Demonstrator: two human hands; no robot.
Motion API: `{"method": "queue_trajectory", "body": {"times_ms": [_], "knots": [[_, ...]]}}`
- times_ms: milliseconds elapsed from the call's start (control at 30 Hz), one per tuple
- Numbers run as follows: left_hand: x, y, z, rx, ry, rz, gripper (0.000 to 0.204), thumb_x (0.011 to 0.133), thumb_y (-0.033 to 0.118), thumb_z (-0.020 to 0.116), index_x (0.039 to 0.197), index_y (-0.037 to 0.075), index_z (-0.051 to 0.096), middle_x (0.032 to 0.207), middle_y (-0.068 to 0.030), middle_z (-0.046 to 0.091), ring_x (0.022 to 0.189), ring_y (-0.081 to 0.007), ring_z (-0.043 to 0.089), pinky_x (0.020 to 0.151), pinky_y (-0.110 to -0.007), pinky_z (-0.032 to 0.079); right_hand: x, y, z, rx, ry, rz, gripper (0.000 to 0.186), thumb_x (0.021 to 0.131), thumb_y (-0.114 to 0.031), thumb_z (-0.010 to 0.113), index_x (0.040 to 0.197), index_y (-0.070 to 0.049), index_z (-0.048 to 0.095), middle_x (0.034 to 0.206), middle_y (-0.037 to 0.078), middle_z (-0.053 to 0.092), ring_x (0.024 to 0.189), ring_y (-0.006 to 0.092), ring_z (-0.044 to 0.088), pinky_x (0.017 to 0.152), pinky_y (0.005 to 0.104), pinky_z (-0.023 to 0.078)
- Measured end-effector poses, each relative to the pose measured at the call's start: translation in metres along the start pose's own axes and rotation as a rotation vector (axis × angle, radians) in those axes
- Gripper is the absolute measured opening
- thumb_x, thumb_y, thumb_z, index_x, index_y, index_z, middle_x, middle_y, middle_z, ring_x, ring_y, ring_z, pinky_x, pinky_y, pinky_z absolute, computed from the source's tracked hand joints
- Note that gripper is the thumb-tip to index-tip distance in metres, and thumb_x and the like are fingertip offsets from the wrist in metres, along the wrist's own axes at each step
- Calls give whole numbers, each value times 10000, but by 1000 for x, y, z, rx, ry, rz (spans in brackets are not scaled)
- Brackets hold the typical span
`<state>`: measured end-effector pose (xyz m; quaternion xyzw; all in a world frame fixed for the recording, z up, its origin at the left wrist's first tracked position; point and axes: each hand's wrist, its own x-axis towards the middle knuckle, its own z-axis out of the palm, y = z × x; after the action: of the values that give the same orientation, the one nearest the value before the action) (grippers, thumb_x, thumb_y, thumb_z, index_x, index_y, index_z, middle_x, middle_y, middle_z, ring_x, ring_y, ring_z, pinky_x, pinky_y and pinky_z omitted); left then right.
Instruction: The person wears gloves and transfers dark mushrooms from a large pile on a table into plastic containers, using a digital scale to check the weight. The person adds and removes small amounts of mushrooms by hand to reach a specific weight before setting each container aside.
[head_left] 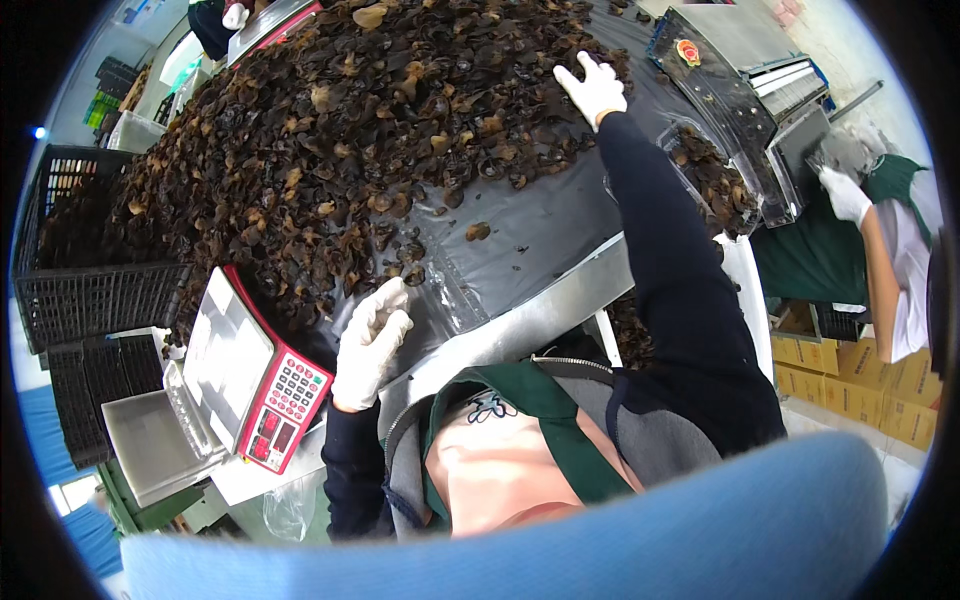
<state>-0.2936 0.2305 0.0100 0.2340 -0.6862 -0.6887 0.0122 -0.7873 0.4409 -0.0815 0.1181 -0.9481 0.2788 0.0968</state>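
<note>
A large heap of dark brown wood ear mushrooms [400, 110] covers the table's grey plastic sheet [510, 240]. My right hand [595, 88], in a white glove, stretches out to the heap's right edge with fingers spread and nothing visible in them. Close to my body, my left hand [370, 340] is also gloved in white. Its fingers are curled in at the heap's near edge, and whatever they may hold is hidden. Just left of it stands a red weighing scale [282, 405] with a pale flat pan [228, 350].
Black plastic crates [100, 300] stand at the left, beside a grey bin [160, 445]. A metal machine [715, 90] stands at the right, past a tray of mushrooms [715, 180]. A co-worker's gloved hand [845, 195] is near it, above yellow cartons [860, 385].
</note>
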Motion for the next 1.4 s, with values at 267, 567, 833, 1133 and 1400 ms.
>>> {"method": "queue_trajectory", "body": {"times_ms": [267, 567, 833, 1133, 1400], "knots": [[-28, -10, -17, -72, 169, -21, 495, 1006, 106, 622, 1477, 15, 503, 1310, -88, 644, 949, -78, 619, 796, -219, 484, -94, -109, 30, -24, 102, -490, 687, 869, -599, 695, 1413, -192, 594, 1470, 162, 514, 1295, 417, 501, 1036, 536, 465], [-69, -15, -43, -147, 317, -28, 483, 999, 67, 635, 1465, 25, 518, 1255, -61, 661, 977, -81, 620, 835, -222, 493, 14, -115, 18, 80, 189, -716, 405, 902, -435, 731, 1211, -185, 653, 1234, 70, 625, 1142, 298, 614, 938, 408, 534], [-111, -23, -66, -77, 459, -74, 461, 1016, 127, 637, 1442, -14, 532, 1306, -99, 652, 1215, -155, 597, 1027, -294, 476, 62, -180, 7, -35, 133, -779, 782, 868, -537, 741, 1513, -173, 491, 1536, 261, 446, 1456, 404, 391, 1181, 472, 342], [-173, -24, -162, 69, 1007, 92, 390, 1004, 163, 656, 1357, 1, 621, 1168, -55, 713, 1029, -111, 648, 935, -275, 516, 73, -113, 68, -91, -56, -367, 683, 920, -550, 666, 1354, -24, 624, 1341, 192, 634, 1252, 369, 586, 1067, 435, 452], [-193, -70, -410, 1082, 1171, -221, 397, 945, 375, 619, 999, -8, 705, 970, -283, 687, 957, -447, 670, 825, -499, 507, -6, -184, -5, 322, -176, -335, 681, 905, -451, 750, 1346, 51, 618, 1285, 207, 695, 1173, 224, 668, 1021, 320, 475]]}}
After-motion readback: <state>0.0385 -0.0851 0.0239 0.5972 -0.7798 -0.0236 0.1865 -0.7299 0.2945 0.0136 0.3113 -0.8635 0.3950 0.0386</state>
